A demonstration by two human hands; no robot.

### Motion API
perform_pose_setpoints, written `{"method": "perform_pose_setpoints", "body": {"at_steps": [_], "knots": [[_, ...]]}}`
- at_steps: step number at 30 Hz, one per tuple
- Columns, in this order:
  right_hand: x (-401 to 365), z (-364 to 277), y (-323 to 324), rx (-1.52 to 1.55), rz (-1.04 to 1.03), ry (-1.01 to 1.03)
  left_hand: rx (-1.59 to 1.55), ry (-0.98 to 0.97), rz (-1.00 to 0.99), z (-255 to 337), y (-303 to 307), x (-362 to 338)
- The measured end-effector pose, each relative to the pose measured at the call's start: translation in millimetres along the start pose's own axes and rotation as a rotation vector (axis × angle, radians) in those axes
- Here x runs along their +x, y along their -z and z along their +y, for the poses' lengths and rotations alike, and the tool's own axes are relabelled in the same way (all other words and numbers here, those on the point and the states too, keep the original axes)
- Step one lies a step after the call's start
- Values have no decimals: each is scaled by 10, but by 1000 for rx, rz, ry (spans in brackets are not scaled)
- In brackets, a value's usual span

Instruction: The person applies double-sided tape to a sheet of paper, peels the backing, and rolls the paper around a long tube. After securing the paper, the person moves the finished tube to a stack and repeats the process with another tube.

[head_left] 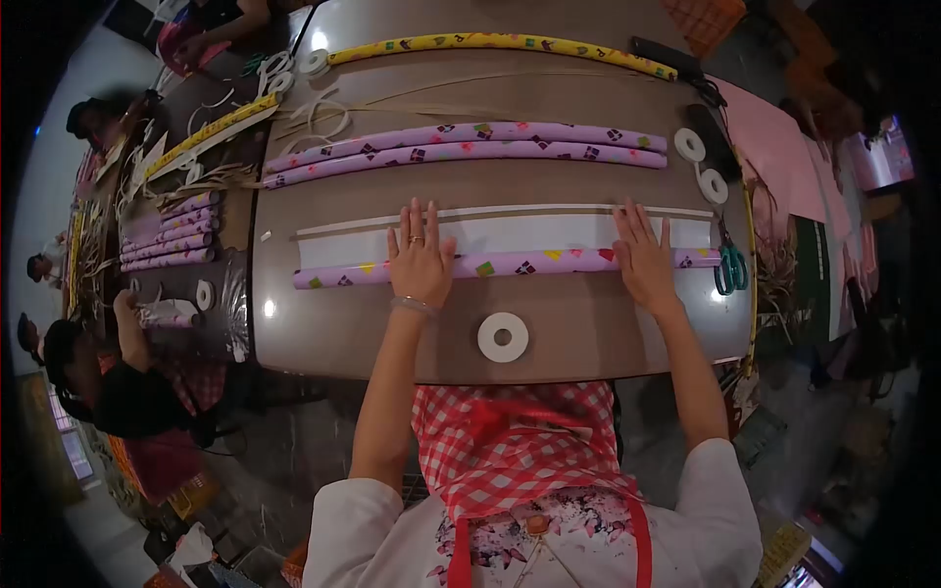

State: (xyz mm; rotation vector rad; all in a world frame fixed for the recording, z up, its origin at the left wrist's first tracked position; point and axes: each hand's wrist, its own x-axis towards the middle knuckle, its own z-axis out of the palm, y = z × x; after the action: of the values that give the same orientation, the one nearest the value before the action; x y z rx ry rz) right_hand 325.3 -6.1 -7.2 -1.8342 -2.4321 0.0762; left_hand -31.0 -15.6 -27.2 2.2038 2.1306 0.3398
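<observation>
A purple patterned sheet, part rolled into a long tube (539, 263), lies across the table in front of me. Its white flat part (529, 233) stretches out beyond the tube, with a pale strip along the far edge. My left hand (420, 260) rests flat over the tube's left part, fingers extended onto the white side. Toward the tube's right part, my right hand (644, 257) lies flat in the same way, fingers slightly spread. Between my forearms sits a white tape roll (486, 337). Teal-handled scissors (724, 277) are by the tube's right end.
Two finished purple tubes (470, 154) and a yellow patterned tube (490, 43) lie farther back. More white tape rolls (689, 134) stand at the right. Pink sheets (769, 147) are beyond the right edge. At the left table (230, 269), co-workers sit among several short purple tubes (169, 242).
</observation>
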Motion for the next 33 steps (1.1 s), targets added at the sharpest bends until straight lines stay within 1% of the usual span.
{"method": "perform_pose_setpoints", "body": {"at_steps": [3,7,9,12,16,26,31,33], "knots": [[21,23,-43,-33,56,23,18,-8,5,-33,-47,35],[43,14,-34,-52,75,-6,26,-13,2,-46,-59,72],[52,-13,28,26,51,-1,62,4,-13,-27,-31,87],[69,12,-38,19,80,-6,88,-5,6,-40,-55,99],[83,18,-61,34,112,4,88,12,-29,-43,-49,132],[144,29,-67,-6,112,13,34,-16,25,-123,-148,171],[182,56,-92,-30,118,9,67,6,-3,-108,-141,207],[193,61,-97,-34,118,14,14,-24,70,-121,-162,216]]}}
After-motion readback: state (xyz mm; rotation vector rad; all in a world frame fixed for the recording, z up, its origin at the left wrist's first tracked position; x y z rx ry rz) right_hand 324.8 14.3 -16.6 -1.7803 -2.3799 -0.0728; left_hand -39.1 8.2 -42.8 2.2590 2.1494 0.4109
